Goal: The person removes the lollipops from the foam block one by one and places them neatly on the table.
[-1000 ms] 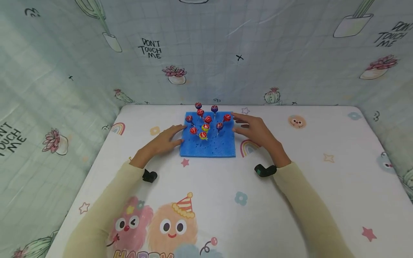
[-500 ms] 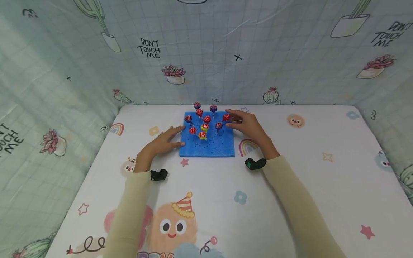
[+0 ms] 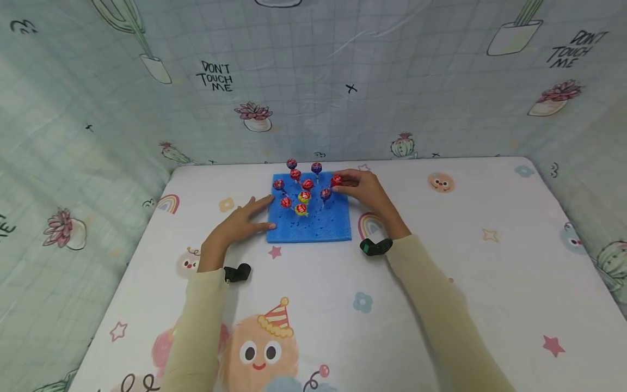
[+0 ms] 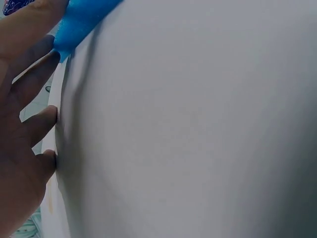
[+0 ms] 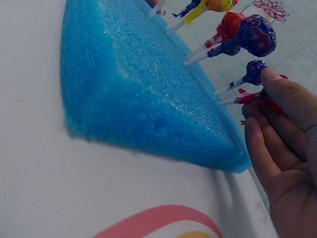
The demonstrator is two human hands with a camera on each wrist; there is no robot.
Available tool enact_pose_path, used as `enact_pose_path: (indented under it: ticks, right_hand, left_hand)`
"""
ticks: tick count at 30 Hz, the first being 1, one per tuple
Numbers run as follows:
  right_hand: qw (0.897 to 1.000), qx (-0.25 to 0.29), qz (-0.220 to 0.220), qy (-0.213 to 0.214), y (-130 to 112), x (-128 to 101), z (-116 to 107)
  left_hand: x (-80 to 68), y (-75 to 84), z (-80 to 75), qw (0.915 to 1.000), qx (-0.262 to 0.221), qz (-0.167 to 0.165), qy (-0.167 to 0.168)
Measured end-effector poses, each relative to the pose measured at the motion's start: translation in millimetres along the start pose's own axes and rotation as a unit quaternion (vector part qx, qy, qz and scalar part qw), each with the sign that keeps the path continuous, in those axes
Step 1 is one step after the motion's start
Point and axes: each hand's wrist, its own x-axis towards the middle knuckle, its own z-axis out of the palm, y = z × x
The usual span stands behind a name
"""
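Observation:
A blue foam block lies on the table, with several wrapped lollipops standing in it by their white sticks. At its back right corner, my right hand pinches the head of a red lollipop between thumb and fingers. In the right wrist view, this lollipop's white stick still meets the foam's top, and a purple lollipop stands close behind the thumb. My left hand touches the block's left edge with fingers and thumb spread. The left wrist view shows its fingers at the blue foam corner.
Other lollipops crowd the block's back half, including a yellow one at the front of the group and a purple one left of my right hand. The table has a printed white cover. A patterned cloth hangs behind it.
My right hand has moved left from beside the block and now pinches the red lollipop. The left hand stays at the block's left edge while its forearm has swung right. The view has shifted slightly.

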Motion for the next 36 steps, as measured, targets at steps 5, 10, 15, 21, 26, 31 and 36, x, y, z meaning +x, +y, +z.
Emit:
enact_pose_path:
  ticks: [5,10,15,21,26,31,36]
  right_hand:
    - [1.0,-0.004,-0.002,0.015,0,0,2]
    - [0.999,0.022,-0.007,0.032,-3,-1,0]
    - [0.999,0.01,-0.003,0.048,-8,-3,-2]
    - [0.998,-0.018,-0.011,0.061,-18,-8,-8]
    - [0.998,-0.028,-0.026,0.058,-26,-16,-17]
    - [0.996,-0.034,-0.051,0.059,-26,-23,-31]
    - [0.994,-0.071,-0.063,0.057,-24,-31,-45]
  left_hand:
    - [-1.4,-0.7,1.4,1.0,-0.008,0.004,0.003]
    - [-1.6,-0.4,2.1,0.9997,-0.018,0.013,0.004]
    - [-1.3,-1.3,3.5,0.9998,-0.019,0.004,-0.003]
    - [-0.8,-2.4,2.5,0.9999,-0.01,0.007,-0.01]
    - [-1.6,-3.4,0.8,0.9997,0.003,0.021,-0.009]
    - [0.1,-3.4,0.0,0.9992,0.021,0.032,-0.011]
    - [1.9,1.1,-1.8,0.9988,0.034,0.029,-0.021]
